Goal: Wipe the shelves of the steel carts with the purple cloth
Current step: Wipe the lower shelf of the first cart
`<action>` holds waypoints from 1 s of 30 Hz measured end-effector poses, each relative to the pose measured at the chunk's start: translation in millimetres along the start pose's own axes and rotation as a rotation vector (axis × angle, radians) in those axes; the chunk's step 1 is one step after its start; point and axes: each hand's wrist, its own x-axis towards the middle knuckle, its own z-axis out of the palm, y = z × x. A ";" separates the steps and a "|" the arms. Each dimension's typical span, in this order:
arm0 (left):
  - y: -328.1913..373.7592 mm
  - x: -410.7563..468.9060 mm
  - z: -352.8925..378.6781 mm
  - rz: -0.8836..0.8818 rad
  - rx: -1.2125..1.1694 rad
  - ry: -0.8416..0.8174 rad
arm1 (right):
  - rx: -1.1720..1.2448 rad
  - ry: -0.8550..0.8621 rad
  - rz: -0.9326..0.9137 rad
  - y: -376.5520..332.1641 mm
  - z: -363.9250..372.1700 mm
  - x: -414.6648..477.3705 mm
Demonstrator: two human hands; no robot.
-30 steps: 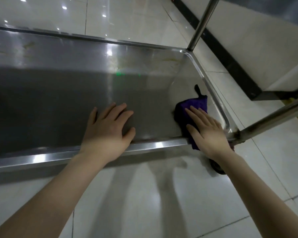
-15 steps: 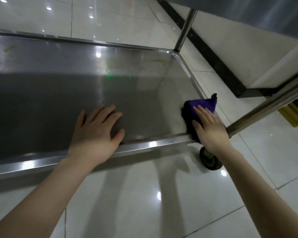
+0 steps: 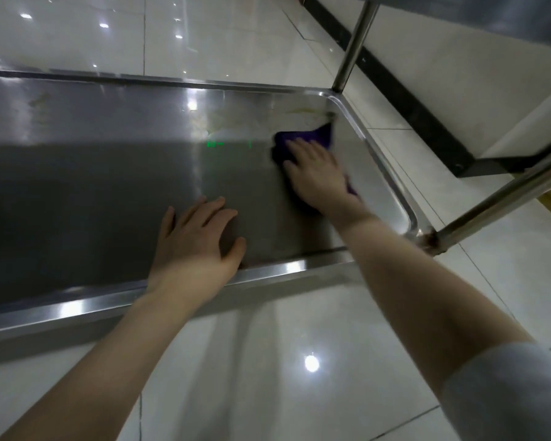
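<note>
One steel shelf [image 3: 109, 173] over glossy tiled floor [image 3: 236, 361].

the crumpled purple cloth [image 3: 317, 136] lies on the flat steel cart shelf [image 3: 109, 186] near its far right corner, under the right hand [image 3: 315, 173]. the left hand [image 3: 194, 246] rests flat by the near rim, left of the right hand. round steel posts rise at the far right corner [image 3: 353, 46] and the near right corner [image 3: 503, 198]. the glossy tiled floor [image 3: 268, 361] lies below.
</note>
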 end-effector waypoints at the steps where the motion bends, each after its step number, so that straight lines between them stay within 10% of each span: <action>1: -0.4 -1.4 -0.9 -0.010 -0.027 0.045 | -0.006 -0.002 -0.138 -26.3 7.3 -9.4; 5: -6.2 -6.5 -11.0 -0.060 -0.131 0.212 | 0.036 -0.074 -0.502 -60.0 10.3 -48.6; 12: -65.1 -31.2 -39.5 0.069 0.124 0.073 | 0.047 -0.020 0.430 75.8 -33.9 -66.0; 22: -81.1 -37.2 -56.0 -0.024 -0.031 0.171 | 0.092 -0.063 -0.399 -112.0 11.8 -119.2; 30: -204.3 -75.5 -100.5 -0.102 0.221 0.151 | 0.150 -0.041 0.458 34.5 -27.7 -79.8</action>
